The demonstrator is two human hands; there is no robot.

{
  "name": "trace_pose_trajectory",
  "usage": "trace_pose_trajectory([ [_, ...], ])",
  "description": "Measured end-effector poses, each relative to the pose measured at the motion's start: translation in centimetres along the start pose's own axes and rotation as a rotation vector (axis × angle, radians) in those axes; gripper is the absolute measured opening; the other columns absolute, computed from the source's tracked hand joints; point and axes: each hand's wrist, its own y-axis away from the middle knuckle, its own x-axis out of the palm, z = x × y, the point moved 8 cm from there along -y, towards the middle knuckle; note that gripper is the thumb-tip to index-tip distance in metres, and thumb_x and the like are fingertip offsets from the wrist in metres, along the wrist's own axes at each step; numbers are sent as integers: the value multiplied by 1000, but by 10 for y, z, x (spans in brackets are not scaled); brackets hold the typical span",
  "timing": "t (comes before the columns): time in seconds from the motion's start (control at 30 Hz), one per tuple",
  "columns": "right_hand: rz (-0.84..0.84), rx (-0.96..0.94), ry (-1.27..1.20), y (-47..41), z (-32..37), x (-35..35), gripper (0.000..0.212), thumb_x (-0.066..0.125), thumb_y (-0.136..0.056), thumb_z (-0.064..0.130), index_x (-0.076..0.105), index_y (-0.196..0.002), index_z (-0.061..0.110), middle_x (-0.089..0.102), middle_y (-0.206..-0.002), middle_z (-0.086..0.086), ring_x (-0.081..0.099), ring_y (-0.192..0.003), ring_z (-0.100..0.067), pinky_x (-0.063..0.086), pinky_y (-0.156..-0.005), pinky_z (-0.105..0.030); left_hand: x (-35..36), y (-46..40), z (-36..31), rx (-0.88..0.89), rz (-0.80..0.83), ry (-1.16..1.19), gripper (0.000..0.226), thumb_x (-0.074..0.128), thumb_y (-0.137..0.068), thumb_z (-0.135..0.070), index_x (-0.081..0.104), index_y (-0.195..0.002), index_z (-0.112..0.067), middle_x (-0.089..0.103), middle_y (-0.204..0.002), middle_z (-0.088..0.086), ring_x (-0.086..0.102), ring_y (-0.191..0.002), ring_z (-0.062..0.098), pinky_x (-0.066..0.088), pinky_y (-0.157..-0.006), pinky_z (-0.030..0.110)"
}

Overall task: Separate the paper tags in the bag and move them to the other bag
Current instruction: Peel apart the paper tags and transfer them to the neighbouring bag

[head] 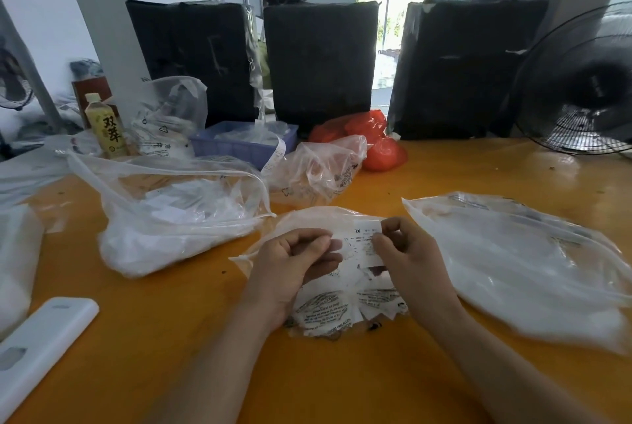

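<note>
From the head view, both hands work just above the orange surface point(171, 338), over a small crumpled clear bag point(321, 317) printed with black warning text. The left hand point(290, 263) pinches one side of a white paper tag point(359, 246), fingers curled on it; the right hand point(407, 252) has its grip pinched on the opposite edge near the "XL" print. The tag looks thin, light and easily torn, probably clinging to its neighbours, so edges and corners seem the best places to hold while peeling. More tags lie jagged under the hands inside the film. A fuller clear bag point(178, 218) of white slips sits to the left, and a flatter, glossy, wrinkled one point(519, 269) to the right. I cannot tell which is the destination.
</note>
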Motion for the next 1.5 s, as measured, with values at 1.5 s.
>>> trace_pose_trajectory([
  [1.5, 28, -144, 248, 1, 9, 5, 8, 71, -96, 27, 68, -95, 33, 74, -79, 16, 72, -70, -2, 54, -64, -14, 9, 6, -4, 124, 33, -340, 13, 75, -96, -25, 79, -108, -20, 83, -95, -1, 81, -89, 18, 64, -66, 26],
])
